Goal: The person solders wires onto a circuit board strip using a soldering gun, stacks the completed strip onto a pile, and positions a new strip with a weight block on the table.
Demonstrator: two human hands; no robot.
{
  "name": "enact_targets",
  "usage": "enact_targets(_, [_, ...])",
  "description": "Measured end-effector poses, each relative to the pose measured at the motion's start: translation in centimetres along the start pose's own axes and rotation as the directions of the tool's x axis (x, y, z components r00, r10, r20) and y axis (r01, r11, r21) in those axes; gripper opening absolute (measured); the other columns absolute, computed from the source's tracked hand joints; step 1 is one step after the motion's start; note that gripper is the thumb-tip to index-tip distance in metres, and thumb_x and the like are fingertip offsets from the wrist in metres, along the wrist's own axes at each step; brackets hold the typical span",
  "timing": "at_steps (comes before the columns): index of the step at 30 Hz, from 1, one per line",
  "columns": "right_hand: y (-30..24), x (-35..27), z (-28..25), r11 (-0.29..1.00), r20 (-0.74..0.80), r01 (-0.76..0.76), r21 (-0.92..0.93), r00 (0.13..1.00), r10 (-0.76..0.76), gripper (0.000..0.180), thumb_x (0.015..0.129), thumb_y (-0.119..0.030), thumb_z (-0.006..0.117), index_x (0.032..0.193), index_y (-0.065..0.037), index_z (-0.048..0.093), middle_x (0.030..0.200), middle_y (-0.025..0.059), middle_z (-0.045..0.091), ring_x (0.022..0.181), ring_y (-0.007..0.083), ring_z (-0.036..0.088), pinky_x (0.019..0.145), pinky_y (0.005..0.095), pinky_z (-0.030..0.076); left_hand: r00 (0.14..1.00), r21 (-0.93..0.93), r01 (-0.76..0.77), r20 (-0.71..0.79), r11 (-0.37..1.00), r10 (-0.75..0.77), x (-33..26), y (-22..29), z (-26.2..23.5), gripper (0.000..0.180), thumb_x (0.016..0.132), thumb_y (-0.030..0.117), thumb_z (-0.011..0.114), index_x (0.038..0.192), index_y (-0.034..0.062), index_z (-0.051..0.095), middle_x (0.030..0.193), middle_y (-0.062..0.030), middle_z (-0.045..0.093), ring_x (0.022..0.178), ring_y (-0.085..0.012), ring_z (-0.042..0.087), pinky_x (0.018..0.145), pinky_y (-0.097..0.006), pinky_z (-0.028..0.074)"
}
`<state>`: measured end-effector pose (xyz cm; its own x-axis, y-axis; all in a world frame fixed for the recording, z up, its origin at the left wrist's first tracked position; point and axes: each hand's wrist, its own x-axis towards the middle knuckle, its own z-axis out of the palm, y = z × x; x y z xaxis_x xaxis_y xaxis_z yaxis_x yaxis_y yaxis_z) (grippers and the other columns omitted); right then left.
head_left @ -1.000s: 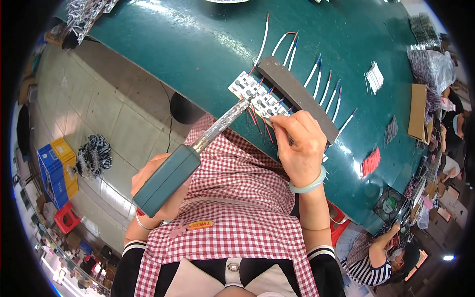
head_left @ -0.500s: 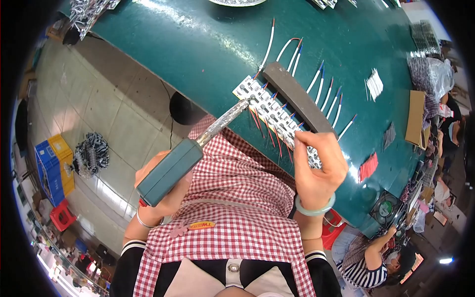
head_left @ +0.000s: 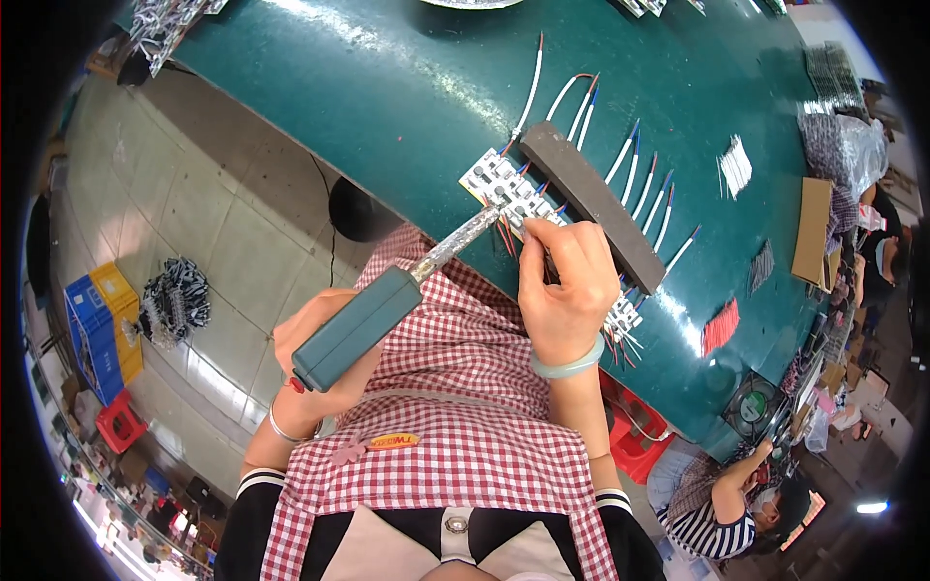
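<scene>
My left hand [head_left: 316,314] is wrapped round the dark green handle of a soldering iron [head_left: 358,327]. The iron's crusted metal end meets the near edge of a white circuit board strip [head_left: 491,178], beside thin red wires [head_left: 508,238] that hang off that edge. Thumb and fingertips pressed together, my right hand [head_left: 573,290] pinches at the strip just right of the iron's tip; what it holds is too small to make out. The hand covers part of the strip. A dark grey bar [head_left: 593,205] lies along the strip's far side, across white-sleeved wires [head_left: 539,82].
On the green table [head_left: 329,68] lie bundles of white wires [head_left: 735,167], grey wires [head_left: 761,267] and red wires [head_left: 721,327]. A cardboard box [head_left: 812,232] and a fan [head_left: 754,407] stand at the right. Another person [head_left: 722,523] sits at lower right.
My right hand has moved left and up along the strip, closer to the iron's tip. The iron has shifted slightly right and down, its tip now at the strip's near edge.
</scene>
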<state>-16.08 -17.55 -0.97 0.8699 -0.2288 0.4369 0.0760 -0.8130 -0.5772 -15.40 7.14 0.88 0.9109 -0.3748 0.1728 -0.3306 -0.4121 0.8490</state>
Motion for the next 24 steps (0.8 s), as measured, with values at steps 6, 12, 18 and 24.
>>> enact_targets(6, [0.04,-0.09,0.01,1.0,0.0,0.016,-0.007,1.0,-0.016,0.021,0.072,0.005,0.073,0.09,-0.004,0.068,0.074,0.0071,0.054,0.071,0.0251,0.057,0.064,0.0377,0.042,1.0,-0.006,-0.009,0.014,1.0,0.009,0.3,-0.35,0.3,0.025,0.062,-0.007,0.07,0.087,-0.0048,0.066,0.083,-0.0141,0.066,0.07,-0.0269,0.068,0.063,-0.03,0.054])
enact_targets(12, [0.01,-0.12,0.11,0.999,0.0,0.034,-0.026,0.999,-0.034,0.021,0.072,0.005,0.072,0.09,-0.004,0.068,0.075,0.0073,0.055,0.071,0.0253,0.057,0.063,0.0377,0.042,0.999,-0.016,-0.034,0.037,0.999,0.035,0.4,-0.6,0.35,0.019,0.072,-0.004,0.071,0.09,-0.0057,0.066,0.076,-0.0118,0.058,0.059,-0.0205,0.056,0.053,-0.029,0.043])
enact_targets(18, [0.04,-0.12,0.49,0.996,-0.012,0.069,-0.061,0.997,-0.07,0.021,0.072,0.005,0.072,0.091,-0.004,0.067,0.075,0.0071,0.054,0.07,0.0254,0.057,0.063,0.038,0.042,0.997,0.006,-0.073,0.031,0.997,0.073,0.28,-0.56,0.13,0.018,0.074,-0.003,0.07,0.091,-0.0059,0.066,0.077,-0.0114,0.06,0.061,-0.0199,0.057,0.055,-0.029,0.044])
enact_targets(24, [0.23,0.01,0.26,0.996,-0.008,0.066,-0.065,0.998,-0.067,0.021,0.072,0.005,0.072,0.091,-0.003,0.067,0.075,0.0073,0.054,0.071,0.0256,0.057,0.063,0.0382,0.042,0.993,0.122,-0.096,-0.049,0.988,0.103,-0.31,-0.47,-0.45,0.021,0.064,-0.007,0.071,0.084,-0.0052,0.069,0.074,-0.0133,0.063,0.064,-0.0287,0.066,0.059,-0.031,0.053])
